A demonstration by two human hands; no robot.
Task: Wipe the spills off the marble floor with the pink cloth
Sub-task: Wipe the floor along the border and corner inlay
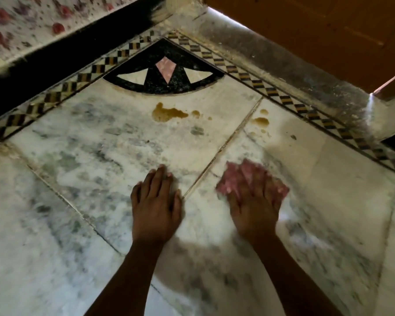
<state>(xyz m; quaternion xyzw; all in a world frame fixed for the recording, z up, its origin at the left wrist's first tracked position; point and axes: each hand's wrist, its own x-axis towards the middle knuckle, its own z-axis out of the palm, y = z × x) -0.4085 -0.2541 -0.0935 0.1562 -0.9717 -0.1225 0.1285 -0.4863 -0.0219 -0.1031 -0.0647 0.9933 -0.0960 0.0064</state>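
Observation:
The pink cloth (237, 176) lies crumpled on the white marble floor (100, 174) under my right hand (254, 201), whose spread fingers press down on it; hand and cloth are motion-blurred. My left hand (156, 206) rests flat on the floor beside it, fingers together, holding nothing. A brown liquid spill (167, 113) sits further ahead near the black inlay, with smaller brown drops (260, 120) to its right across a tile joint. Both spills are apart from the cloth.
A black corner inlay with a pink diamond (165, 69) lies beyond the spills. A checkered border strip (283, 100) runs along both walls. A wooden door (328, 35) stands at the upper right, and a flower-patterned surface (21, 26) at the upper left.

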